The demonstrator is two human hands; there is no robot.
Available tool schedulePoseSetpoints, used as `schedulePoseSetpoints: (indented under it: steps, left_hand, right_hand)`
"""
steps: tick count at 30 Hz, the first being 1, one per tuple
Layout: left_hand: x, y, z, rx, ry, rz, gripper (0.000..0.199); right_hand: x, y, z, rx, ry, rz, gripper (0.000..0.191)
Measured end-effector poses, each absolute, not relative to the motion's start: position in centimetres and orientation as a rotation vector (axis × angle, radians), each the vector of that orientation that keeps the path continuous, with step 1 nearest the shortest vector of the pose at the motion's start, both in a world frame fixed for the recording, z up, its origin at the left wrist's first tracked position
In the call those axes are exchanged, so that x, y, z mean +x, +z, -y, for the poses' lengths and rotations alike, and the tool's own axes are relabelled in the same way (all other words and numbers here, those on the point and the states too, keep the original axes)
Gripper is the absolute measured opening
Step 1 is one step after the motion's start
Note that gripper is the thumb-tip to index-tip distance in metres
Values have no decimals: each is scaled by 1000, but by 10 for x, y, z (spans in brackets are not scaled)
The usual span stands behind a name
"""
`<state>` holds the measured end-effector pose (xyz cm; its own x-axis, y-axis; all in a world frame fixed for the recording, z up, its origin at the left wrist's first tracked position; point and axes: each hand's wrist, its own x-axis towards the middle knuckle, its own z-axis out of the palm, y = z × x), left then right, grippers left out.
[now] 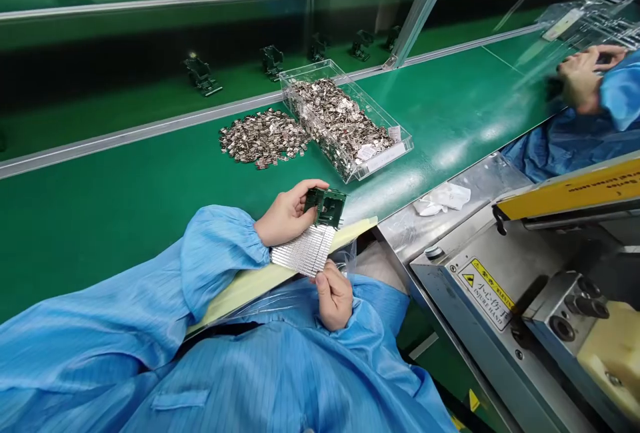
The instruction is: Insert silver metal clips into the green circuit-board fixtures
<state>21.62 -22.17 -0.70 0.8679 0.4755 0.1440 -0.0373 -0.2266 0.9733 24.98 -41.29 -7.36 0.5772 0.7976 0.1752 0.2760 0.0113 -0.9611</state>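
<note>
Green half-hidden board in left hand, right hand pinching silver strip, perhaps foil

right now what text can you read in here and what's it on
"INJURE HAND" on the yellow warning label on the steel machine
Chinese characters above it: not sure
Yellow bar lettering: too blurred to read
White labels on the clear tray: too small to read

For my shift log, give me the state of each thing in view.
Left hand: gripping dark green fixture.
Right hand: pinching a thin silver metal strip.
Clear acrylic bin: heaped with small metal pieces.
Loose silver metal pieces: piled beside the bin.
White cloth: crumpled on the steel plate.
</note>
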Motion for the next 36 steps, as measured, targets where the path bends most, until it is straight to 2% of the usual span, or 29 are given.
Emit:
schedulePoseSetpoints:
  steps: [6, 10, 13, 17, 22, 36]
  left_hand:
    - [216, -8, 221, 1711, 493, -334, 44]
    - [213, -7, 222, 1582, 539, -284, 40]
    - [208, -3, 227, 1508, 522, -277, 38]
    - [203, 2, 239, 1465, 533, -276, 38]
    - [199, 3, 249, 1488, 568, -307, 39]
    - [192, -4, 256, 1659, 586, -323, 37]
  right_hand:
    - [267, -84, 416, -1796, 688, 981, 29]
    - [279, -65, 424, -1936, 677, 964, 20]
    - [289, -31, 433, -1971, 554, 835, 12]
    - [295, 7, 424, -1803, 413, 687, 17]
    - [288, 10, 382, -1673, 60, 695, 6]
    - [275, 1, 355, -1726, 80, 647, 18]
